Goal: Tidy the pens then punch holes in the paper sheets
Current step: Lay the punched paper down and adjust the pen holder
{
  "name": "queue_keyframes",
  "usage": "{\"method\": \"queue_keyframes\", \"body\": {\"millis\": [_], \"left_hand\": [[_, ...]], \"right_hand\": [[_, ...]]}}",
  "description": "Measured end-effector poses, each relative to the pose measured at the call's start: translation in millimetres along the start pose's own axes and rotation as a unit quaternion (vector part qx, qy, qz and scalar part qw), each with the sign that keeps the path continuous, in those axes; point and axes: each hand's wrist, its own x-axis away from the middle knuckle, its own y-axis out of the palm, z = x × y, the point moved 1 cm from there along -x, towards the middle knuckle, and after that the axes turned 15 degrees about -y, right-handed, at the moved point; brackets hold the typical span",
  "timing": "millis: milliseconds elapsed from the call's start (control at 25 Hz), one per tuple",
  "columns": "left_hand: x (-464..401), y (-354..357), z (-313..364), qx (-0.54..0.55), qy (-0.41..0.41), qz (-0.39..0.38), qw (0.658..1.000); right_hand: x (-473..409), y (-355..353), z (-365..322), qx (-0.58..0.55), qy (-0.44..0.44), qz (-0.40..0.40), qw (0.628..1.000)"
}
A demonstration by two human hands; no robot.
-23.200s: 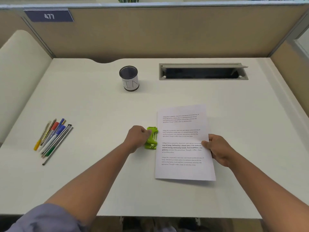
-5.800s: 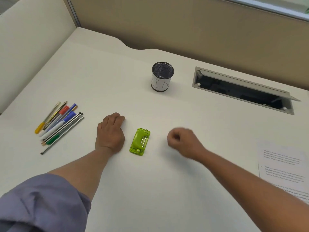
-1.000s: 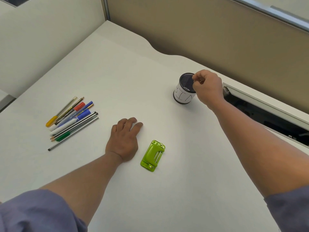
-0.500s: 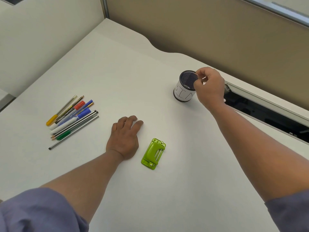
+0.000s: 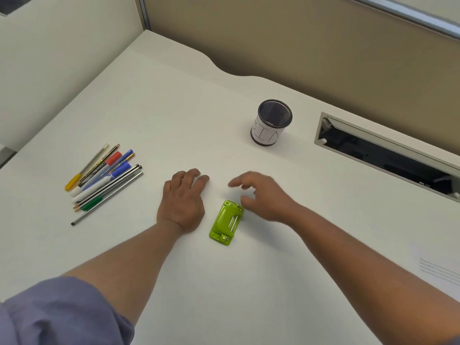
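Note:
Several pens and pencils (image 5: pixel 102 179) lie bundled on the white desk at the left. A black mesh pen cup (image 5: pixel 271 123) with a white label stands upright at the back centre. The green hole punch (image 5: pixel 226 222) lies flat in the middle. My left hand (image 5: pixel 183 200) rests palm down on the desk just left of the punch. My right hand (image 5: pixel 263 195) hovers blurred just above and right of the punch, fingers loosely spread, holding nothing. A corner of the printed paper sheet (image 5: pixel 438 270) shows at the right edge.
An open cable slot (image 5: pixel 383 151) is cut into the desk at the back right. Beige partition walls (image 5: pixel 298 46) close off the back and the left side.
My right hand has let go of the pen cup's rim and come back toward me, down to beside the hole punch. The cup stays put. My left hand has not moved.

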Motion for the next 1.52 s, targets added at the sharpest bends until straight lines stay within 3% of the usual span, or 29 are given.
{"method": "queue_keyframes", "body": {"millis": [160, 440, 560, 720, 840, 1000, 1160, 1280, 1520], "left_hand": [[0.6, 2.7, -1.7, 0.013, 0.001, 0.004, 1.000], [8.1, -2.5, -0.2, 0.110, -0.051, 0.007, 0.993], [16.2, -8.7, 11.1, 0.237, -0.103, -0.014, 0.966], [36.2, -16.2, 43.7, 0.375, -0.120, -0.144, 0.908], [39.3, -23.6, 79.9, 0.428, -0.087, -0.210, 0.875], [33.2, -24.4, 138.9, 0.406, 0.010, -0.281, 0.869], [13.2, -16.3, 193.4, 0.306, 0.125, -0.299, 0.895], [-7.8, -8.3, 231.9, 0.241, 0.181, -0.264, 0.916], [-60.2, 20.9, 271.8, 0.178, 0.206, -0.185, 0.944]], "right_hand": [[17.4, 23.5, -7.0, 0.020, -0.003, -0.100, 0.995], [32.2, 33.3, -13.0, 0.092, 0.020, -0.095, 0.991], [43.9, 32.5, -14.0, 0.080, 0.039, -0.075, 0.993], [67.1, 22.7, -14.8, 0.035, 0.081, -0.025, 0.996], [84.7, -0.4, -11.1, 0.000, 0.125, 0.053, 0.991], [111.8, -41.8, 1.6, -0.005, 0.166, 0.149, 0.975], [135.0, -79.8, 26.8, -0.003, 0.205, 0.240, 0.949], [142.3, -100.9, 50.9, -0.008, 0.217, 0.290, 0.932], [123.9, -125.8, 105.6, 0.012, 0.218, 0.351, 0.911]]}}
